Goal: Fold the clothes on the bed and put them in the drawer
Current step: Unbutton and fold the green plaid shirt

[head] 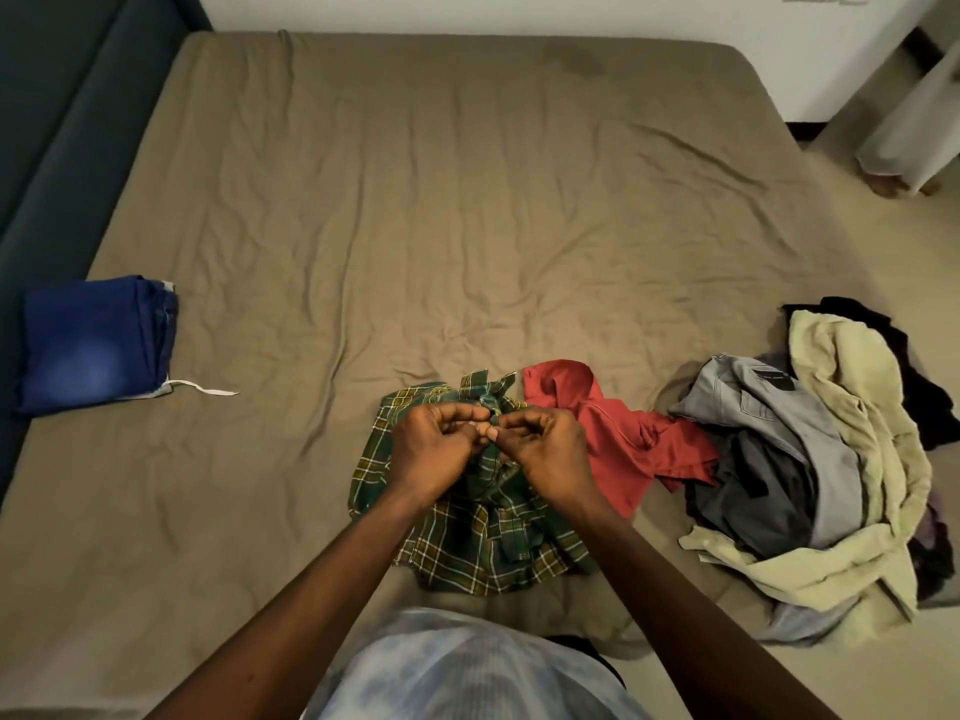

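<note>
Green plaid shirt [467, 543], one, pinched by left hand [428, 449] and right hand [550, 452] fingers [522, 424].

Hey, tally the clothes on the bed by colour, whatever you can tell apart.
Blue jeans: 1
Green plaid shirt: 1
Red garment: 1
Grey trousers: 1
Pale yellow shirt: 1
Black garment: 1
Total: 6 told apart; the pile may hide more.

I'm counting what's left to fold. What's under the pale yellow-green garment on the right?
Black fabric pokes out from beneath the pale yellow-green garment at its far edge, and grey cloth at its near edge. How many pieces lie below is covered.
</note>
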Tool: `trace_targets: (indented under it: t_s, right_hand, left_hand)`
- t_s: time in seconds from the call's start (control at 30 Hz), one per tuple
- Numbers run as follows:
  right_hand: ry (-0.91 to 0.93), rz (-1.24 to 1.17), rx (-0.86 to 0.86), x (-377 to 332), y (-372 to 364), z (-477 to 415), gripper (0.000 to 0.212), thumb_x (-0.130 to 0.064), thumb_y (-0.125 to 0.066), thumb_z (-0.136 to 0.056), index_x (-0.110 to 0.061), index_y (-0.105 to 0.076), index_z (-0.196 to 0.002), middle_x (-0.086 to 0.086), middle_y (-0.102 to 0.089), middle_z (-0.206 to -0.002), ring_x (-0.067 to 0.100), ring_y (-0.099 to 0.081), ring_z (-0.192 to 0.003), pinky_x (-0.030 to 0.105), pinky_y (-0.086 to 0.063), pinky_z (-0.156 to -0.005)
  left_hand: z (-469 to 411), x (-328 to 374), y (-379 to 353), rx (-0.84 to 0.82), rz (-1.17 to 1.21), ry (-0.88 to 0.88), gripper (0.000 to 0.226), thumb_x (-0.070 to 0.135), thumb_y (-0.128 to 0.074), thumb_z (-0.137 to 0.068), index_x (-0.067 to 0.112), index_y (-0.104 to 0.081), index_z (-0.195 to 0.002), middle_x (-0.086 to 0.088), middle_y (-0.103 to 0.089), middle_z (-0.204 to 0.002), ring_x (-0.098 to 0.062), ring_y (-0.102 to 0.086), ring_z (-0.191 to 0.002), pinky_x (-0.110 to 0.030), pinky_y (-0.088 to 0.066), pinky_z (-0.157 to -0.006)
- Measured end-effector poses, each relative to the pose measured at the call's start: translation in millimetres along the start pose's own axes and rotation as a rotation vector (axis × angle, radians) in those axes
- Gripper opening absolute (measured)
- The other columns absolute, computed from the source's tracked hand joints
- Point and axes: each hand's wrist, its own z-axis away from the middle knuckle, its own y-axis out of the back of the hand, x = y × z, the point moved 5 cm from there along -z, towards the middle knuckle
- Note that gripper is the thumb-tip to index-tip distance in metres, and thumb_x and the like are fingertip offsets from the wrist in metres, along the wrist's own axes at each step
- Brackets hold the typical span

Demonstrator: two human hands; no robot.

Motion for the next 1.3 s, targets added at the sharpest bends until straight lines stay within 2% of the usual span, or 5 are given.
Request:
trace_targets:
  t_s: [0.37, 0.53, 0.73, 0.93, 1.3]
  right_hand:
    - [-0.203, -0.127, -0.168, -5.4, -6.6, -5.1, 0.014, -0.001, -0.069, -0.092, -0.013, -0.066, -0.098, 0.002, -0.064, -0.075, 0.009, -0.059, -0.063, 0.025, -0.054, -0.058]
    - [0.009, 0.386, -0.042, -9.8, -14.6, 2.0, 0.023, -0.015, -0.062, -0.092, -0.027, -0.067, -0.111, -0.002, -0.072, -0.097, 0.016, -0.066, -0.083, 0.031, -0.054, -0.071]
    - [0.194, 0.487, 0.003, -19.6, -15.9, 11.2, 0.013, -0.018, -0.064, -0.088, -0.022, -0.07, -0.1, -0.01, -0.062, -0.079, 0.003, -0.056, -0.067, 0.015, -0.033, -0.057]
    - [0.321, 0.733, 0.08, -30.6, -22.1, 8.7, 0.015, -0.021, -0.055, -0.097, -0.017, -0.064, -0.108, 0.004, -0.062, -0.095, 0.02, -0.056, -0.082, 0.028, -0.034, -0.069]
    - [0.045, 0.018, -0.016, -27.7, 1.0, -3.4, 0.014, -0.005, -0.07, -0.093, -0.013, -0.075, -0.104, 0.005, -0.075, -0.091, 0.013, -0.07, -0.076, 0.033, -0.06, -0.07]
  left_hand:
    - [-1.9, -14.0, 4.6, -0.094, 0.273, 0.051, 0.021, -0.004, -0.067, -0.093, 0.004, -0.069, -0.112, -0.018, -0.077, -0.102, -0.028, -0.076, -0.091, -0.036, -0.063, -0.084]
    - [-3.0, -30.2, -7.3, -0.09, 0.257, 0.223, 0.015, 0.002, -0.072, -0.092, 0.007, -0.074, -0.105, -0.013, -0.078, -0.096, -0.02, -0.075, -0.086, -0.031, -0.061, -0.077]
    - [0.0, -30.9, -9.2, -0.074, 0.422, 0.309, 0.018, 0.008, -0.077, -0.087, -0.001, -0.075, -0.103, -0.018, -0.078, -0.097, -0.021, -0.073, -0.08, -0.024, -0.061, -0.063]
    - [4.5, -25.6, -21.7, -0.062, 0.621, 0.336, 0.007, 0.008, -0.071, -0.093, 0.006, -0.075, -0.099, -0.012, -0.079, -0.094, -0.017, -0.076, -0.081, -0.026, -0.062, -0.068]
    - [-18.0, -17.2, -7.8, -0.1, 0.558, 0.203, 0.021, -0.006, -0.074, -0.085, 0.008, -0.073, -0.101, -0.008, -0.078, -0.091, -0.015, -0.074, -0.085, -0.023, -0.061, -0.073]
